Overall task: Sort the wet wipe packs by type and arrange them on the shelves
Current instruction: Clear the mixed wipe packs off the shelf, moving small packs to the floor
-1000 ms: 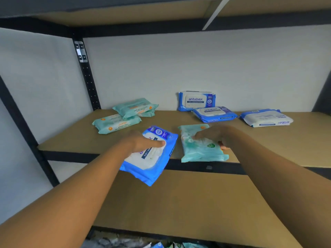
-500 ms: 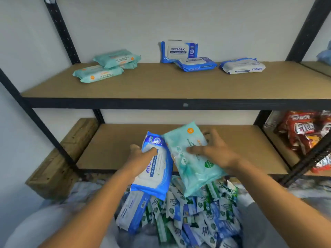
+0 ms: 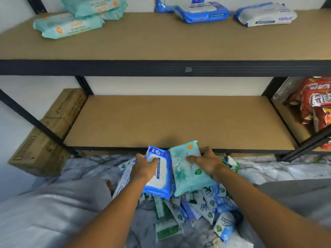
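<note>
while my left hand (image 3: 144,170) curls round a blue-and-white soft plastic wipe pack (image 3: 159,183), my right hand (image 3: 208,164) grasps a pale teal soft plastic wipe pack (image 3: 188,178) just beside it. the two packs touch along their long edges and hang at the front rim of the brown lower shelf board (image 3: 179,119).

under them lies a loose heap of mixed blue, white and green wipe packs (image 3: 200,206) on crumpled grey-white sheeting (image 3: 89,169), so i judge most of the sorting is left. on the brown upper shelf board (image 3: 161,43) a start is made: three teal packs (image 3: 68,26) at the left, three blue-and-white packs (image 3: 202,14) at the right, the groups well apart. the green-marked packs in the heap may be a third type, though the blur leaves me unsure. red snack bags (image 3: 315,102) sit on the neighbouring shelf at right, a brown cardboard box (image 3: 44,140) at left.

against a second ago, both hands and their packs have dropped from the upper shelf's front edge to the lower one. the six shelved packs lie as they did.
</note>
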`<action>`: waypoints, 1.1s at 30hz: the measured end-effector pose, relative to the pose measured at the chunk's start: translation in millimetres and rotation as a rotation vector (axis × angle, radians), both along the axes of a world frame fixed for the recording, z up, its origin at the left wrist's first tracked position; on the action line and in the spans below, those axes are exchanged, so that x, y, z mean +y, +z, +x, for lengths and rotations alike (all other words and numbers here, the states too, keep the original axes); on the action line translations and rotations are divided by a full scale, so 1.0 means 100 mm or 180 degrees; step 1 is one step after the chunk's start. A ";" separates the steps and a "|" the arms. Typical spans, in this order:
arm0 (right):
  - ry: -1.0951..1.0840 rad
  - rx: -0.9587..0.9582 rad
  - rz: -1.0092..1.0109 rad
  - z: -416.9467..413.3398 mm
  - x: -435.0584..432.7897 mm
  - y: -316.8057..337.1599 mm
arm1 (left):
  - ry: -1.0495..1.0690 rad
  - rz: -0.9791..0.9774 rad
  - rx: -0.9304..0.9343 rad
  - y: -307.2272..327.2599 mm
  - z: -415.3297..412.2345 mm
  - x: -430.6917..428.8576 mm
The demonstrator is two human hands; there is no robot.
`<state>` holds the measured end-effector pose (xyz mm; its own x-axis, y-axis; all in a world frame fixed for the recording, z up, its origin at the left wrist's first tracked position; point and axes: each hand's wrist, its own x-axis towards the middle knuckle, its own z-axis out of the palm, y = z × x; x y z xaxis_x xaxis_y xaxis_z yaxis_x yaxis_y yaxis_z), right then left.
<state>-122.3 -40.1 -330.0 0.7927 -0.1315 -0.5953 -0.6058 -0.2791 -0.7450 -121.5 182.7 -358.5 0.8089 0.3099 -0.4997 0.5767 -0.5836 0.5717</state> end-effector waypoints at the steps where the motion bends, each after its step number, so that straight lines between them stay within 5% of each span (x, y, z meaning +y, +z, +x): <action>1: 0.0089 0.0100 -0.0065 0.04 0.01 -0.05 | -0.0018 0.0188 0.0099 -0.06 0.03 0.03; 5: 0.0281 0.0329 -0.0254 0.12 0.08 -0.13 | -0.0147 0.0075 0.0430 -0.22 0.03 0.09; 11: 0.0309 -0.0089 -0.0204 0.06 0.11 0.31 | -0.0484 -0.0348 -0.0328 0.25 0.01 -0.08; 26: -0.0066 -0.1890 0.0129 -0.02 -0.38 2.59 | -0.1277 -0.1221 -0.1882 2.78 0.21 -0.79; 33: -0.0450 -0.1994 0.0146 0.63 -1.00 3.07 | -0.1491 -0.0787 -0.2035 3.37 1.01 -1.09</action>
